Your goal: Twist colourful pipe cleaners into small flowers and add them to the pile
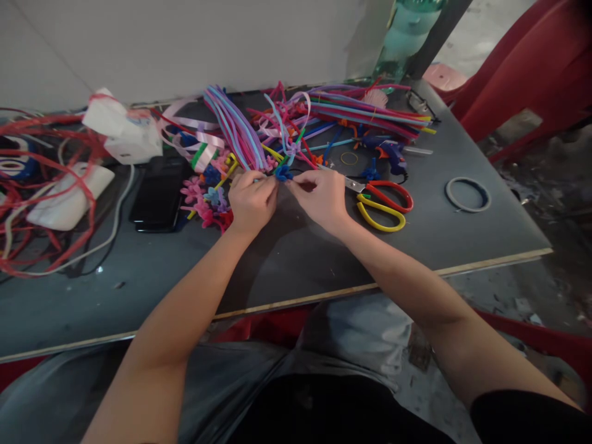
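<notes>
Between my two hands is a small blue pipe-cleaner flower [283,173], held just above the dark tabletop. My left hand [253,198] closes its fingers on the flower's left side. From the right, my right hand [321,196] pinches its edge between thumb and forefinger. Left of my left hand lies a heap of pink, blue and red pipe-cleaner flowers [203,200]. Scissors [382,203] with red and yellow handles rest beside my right hand. Behind both hands spreads a bundle of purple and light-blue pipe cleaners [235,129].
A black phone [160,194] lies on the left, near tangled red cords [87,209] and a white adapter [134,139]. At the right are a glue gun [386,150], a roll of tape [468,195] and the table's edge [499,259]. A green bottle [407,37] stands behind.
</notes>
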Available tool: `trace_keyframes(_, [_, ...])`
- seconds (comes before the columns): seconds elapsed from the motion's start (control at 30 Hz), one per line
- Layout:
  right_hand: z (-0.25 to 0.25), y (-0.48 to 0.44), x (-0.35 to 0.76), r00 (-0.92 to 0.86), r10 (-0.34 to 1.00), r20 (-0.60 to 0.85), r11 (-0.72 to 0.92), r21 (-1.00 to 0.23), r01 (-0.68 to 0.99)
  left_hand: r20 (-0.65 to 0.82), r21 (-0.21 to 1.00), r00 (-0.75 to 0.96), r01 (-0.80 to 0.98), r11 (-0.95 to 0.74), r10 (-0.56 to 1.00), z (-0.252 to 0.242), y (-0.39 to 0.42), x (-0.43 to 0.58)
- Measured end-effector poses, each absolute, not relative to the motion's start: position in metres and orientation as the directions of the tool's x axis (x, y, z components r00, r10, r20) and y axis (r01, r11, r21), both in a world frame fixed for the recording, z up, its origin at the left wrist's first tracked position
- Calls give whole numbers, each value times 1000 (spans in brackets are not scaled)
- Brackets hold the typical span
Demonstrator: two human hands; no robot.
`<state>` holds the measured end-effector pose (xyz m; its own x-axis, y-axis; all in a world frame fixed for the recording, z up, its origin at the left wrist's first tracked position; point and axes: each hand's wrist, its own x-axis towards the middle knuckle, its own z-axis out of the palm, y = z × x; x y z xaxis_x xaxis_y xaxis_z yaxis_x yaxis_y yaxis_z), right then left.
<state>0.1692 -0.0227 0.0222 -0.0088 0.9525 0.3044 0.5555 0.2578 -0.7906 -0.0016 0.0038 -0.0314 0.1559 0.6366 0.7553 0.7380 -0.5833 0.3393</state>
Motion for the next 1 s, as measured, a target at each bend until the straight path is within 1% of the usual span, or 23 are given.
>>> trace_keyframes(0.1, [20, -19, 172, -49, 950, 307, 291, -822, 490, 755, 371, 115, 736, -566, 645, -31, 3, -1])
trace_keyframes(0.23, [10, -7, 177, -141, 920, 366, 392, -863, 318, 695, 533, 57, 628, -566, 717, -31, 6, -5])
trace_keyframes(0.27, [6, -4, 177, -168, 906, 389, 422, -865, 272, 687, 559, 52, 600, -573, 724, -31, 7, -6])
trace_keyframes(0.33, [-2, 3, 177, -217, 884, 414, 456, -866, 205, 690, 569, 60, 571, -591, 722, -31, 9, -8])
trace_keyframes(0.47, [-15, 12, 176, -256, 878, 406, 453, -876, 165, 685, 533, 141, 571, -624, 715, -28, 8, -9])
trace_keyframes(0.57, [-17, 17, 179, -288, 841, 458, 509, -851, 132, 680, 490, 204, 588, -643, 704, -24, 6, -11])
trace_keyframes(0.63, [-14, 19, 182, -310, 830, 464, 522, -843, 134, 677, 445, 231, 628, -639, 698, -22, 6, -14])
trace_keyframes(0.7, [-9, 19, 186, -317, 854, 413, 471, -872, 135, 685, 389, 245, 673, -629, 686, -22, 7, -16])
trace_keyframes(0.8, [-1, 15, 188, -316, 904, 287, 343, -929, 137, 702, 304, 269, 724, -620, 659, -25, 8, -18])
trace_keyframes(0.87, [2, 11, 187, -304, 926, 224, 289, -938, 190, 689, 265, 292, 751, -605, 663, -26, 7, -17])
trace_keyframes(1.0, [4, 9, 184, -211, 963, 167, 229, -920, 317, 622, 264, 317, 776, -572, 716, -22, 2, -12])
